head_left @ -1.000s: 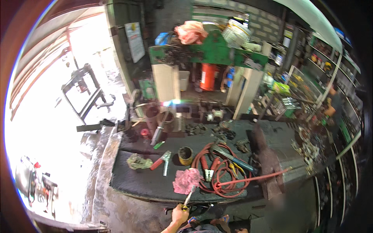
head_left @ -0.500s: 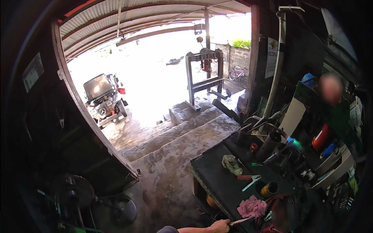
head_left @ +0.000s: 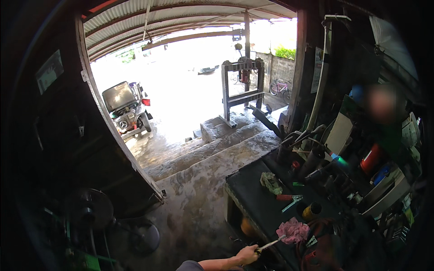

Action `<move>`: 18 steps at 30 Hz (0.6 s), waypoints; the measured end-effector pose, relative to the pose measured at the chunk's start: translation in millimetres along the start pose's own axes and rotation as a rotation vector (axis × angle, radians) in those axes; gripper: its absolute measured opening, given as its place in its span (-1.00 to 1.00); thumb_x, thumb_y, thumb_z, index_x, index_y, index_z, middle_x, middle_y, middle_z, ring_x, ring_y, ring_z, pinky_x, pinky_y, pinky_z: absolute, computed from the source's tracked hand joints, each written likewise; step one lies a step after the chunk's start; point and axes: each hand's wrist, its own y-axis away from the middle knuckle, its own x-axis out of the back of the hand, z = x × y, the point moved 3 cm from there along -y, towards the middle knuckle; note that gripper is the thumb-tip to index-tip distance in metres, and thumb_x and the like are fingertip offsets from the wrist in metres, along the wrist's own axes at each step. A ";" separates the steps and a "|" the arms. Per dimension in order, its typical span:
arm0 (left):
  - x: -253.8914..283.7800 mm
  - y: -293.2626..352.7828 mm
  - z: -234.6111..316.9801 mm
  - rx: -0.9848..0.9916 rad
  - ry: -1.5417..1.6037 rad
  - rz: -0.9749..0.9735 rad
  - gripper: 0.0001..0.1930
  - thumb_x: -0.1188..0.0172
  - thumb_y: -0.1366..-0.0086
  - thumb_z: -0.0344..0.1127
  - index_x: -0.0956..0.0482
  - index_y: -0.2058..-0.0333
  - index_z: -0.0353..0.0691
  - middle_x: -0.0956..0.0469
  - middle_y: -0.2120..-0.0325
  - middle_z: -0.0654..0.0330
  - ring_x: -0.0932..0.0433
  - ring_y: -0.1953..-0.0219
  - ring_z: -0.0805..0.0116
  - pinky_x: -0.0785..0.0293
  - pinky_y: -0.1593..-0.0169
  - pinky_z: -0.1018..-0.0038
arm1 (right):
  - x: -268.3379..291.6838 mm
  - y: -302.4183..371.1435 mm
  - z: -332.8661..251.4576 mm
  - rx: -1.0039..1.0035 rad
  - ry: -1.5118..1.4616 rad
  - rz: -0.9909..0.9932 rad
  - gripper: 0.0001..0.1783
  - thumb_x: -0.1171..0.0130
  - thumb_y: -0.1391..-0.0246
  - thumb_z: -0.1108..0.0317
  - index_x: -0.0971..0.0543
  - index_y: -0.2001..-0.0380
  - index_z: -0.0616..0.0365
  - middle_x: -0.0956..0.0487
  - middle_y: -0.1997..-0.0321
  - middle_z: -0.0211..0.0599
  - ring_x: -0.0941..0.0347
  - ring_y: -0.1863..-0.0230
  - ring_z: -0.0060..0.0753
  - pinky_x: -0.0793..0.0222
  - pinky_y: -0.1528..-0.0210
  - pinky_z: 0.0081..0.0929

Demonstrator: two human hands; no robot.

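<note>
My left hand (head_left: 247,255) comes in at the lower edge from a grey sleeve, bare forearm stretched to the right. Its fingers are closed around the handle of a slender tool with a pale metal shaft (head_left: 272,243); its exact kind is too small to tell. The handle looks dark with some yellow. The tool's tip reaches the left side of a crumpled pink cloth (head_left: 294,231) on the dark workbench (head_left: 246,183); whether they touch I cannot tell. Behind the cloth stands a yellowish cylinder (head_left: 312,211). A red-handled clamp (head_left: 289,198) lies farther back. My right hand is out of view.
A crumpled pale-green wad (head_left: 270,183) and a dark upright tube (head_left: 313,161) are on the bench. Cables and tools crowd its right side, where another person (head_left: 392,131) is. A pedestal fan (head_left: 89,210) stands left. Steps (head_left: 212,158) lead out past a press frame (head_left: 226,92).
My left hand and the tool have moved slightly left and up in the picture. The tool's tip has shifted from the cloth's lower edge to its left side. The whole view has swung slightly.
</note>
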 end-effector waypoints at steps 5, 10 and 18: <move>17.3 49.9 -39.0 0.114 -0.051 0.174 -0.55 -0.20 -0.20 -0.13 -0.63 -0.03 -0.17 -0.69 0.13 -0.22 -0.66 0.01 -0.24 -0.56 -0.06 0.03 | 1.1 17.1 55.1 -0.024 -0.053 -0.071 -0.61 -0.30 -0.20 0.17 -0.72 0.28 0.39 -0.74 0.28 0.01 -0.64 0.21 -0.10 -0.52 0.11 -0.15; 43.9 99.6 -78.3 0.196 -0.136 0.333 -0.61 -0.30 -0.20 -0.11 -0.64 0.09 -0.25 -0.68 0.18 -0.25 -0.67 0.05 -0.25 -0.56 0.02 0.02 | -31.9 34.1 101.6 -0.108 -0.255 -0.135 -0.69 -0.24 -0.22 0.22 -0.69 0.49 0.23 -0.65 0.49 -0.28 -0.53 0.42 -0.30 -0.42 0.31 -0.20; 95.0 87.3 -83.5 0.205 -0.071 0.527 -0.68 -0.37 -0.21 -0.15 -0.64 0.19 -0.27 -0.70 0.26 -0.17 -0.67 0.10 -0.25 -0.55 0.05 0.03 | -85.9 14.3 69.4 0.250 -0.027 -0.057 -0.59 -0.32 -0.18 0.08 -0.74 0.22 0.27 -0.73 0.36 -0.15 -0.63 0.28 -0.12 -0.52 0.14 -0.17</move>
